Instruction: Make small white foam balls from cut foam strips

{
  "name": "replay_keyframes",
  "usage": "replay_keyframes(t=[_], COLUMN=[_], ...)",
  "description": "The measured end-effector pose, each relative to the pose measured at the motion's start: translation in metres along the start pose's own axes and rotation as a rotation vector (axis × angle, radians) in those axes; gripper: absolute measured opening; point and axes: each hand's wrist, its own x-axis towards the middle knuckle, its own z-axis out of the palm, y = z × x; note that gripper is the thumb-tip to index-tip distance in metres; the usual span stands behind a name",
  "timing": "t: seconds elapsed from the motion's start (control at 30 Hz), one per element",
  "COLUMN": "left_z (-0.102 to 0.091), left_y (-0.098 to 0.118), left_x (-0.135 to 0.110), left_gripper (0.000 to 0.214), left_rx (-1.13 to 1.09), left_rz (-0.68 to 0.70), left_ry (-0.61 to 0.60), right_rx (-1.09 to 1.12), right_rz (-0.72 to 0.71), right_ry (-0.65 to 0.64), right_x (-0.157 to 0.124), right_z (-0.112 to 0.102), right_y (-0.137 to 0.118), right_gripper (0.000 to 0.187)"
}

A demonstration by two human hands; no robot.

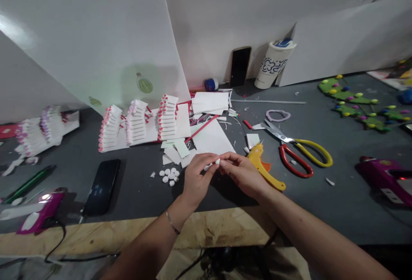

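A small white piece (218, 161), perhaps clay or foam, is pinched between the fingertips of my left hand (198, 176) and my right hand (242, 173). Both hands are closed and meet just above the table. More white material shows beneath my left fingers, its shape mostly hidden. To the left of my left hand lies a cluster of several small round white pieces (170, 173). Beside my right hand is a yellow glue gun (257, 160). Cut paper pieces (175, 150) and a white sheet (214, 136) lie beyond my hands.
Scissors (287, 140) with red and yellow handles lie right. Rows of white sticks with red tips (167, 119) stand back left. A phone (102, 187) lies left; another phone (240, 66) and a white cup (273, 65) stand by the wall. Purple devices (386, 179) sit right and left.
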Motion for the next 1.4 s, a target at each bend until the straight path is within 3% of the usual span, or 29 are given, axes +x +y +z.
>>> replay_keyframes(t=[0.13, 0.43, 0.87, 1.13, 1.4], left_z=[-0.002, -0.003, -0.003, -0.002, -0.003], left_y=[0.003, 0.002, 0.005, 0.0, -0.002], left_x=[0.001, 0.001, 0.001, -0.001, 0.0], left_gripper=[0.018, 0.018, 0.012, 0.01, 0.022], left_rx=[0.121, 0.092, 0.332, 0.453, 0.287], left_rz=[0.098, 0.102, 0.236, 0.252, 0.203], left_ry=[-0.001, -0.043, -0.049, -0.018, -0.039], right_rx=[0.103, 0.282, 0.222, 0.042, -0.008], right_rz=[0.066, 0.182, 0.241, 0.129, 0.157], right_ry=[-0.047, -0.122, -0.086, -0.1, -0.051], right_x=[0.001, 0.001, -0.002, -0.001, -0.001], right_z=[-0.002, -0.005, -0.003, -0.004, -0.006], right_y=[0.0, 0.002, -0.003, 0.0, -0.004], right_gripper=[0.03, 0.04, 0.044, 0.028, 0.028])
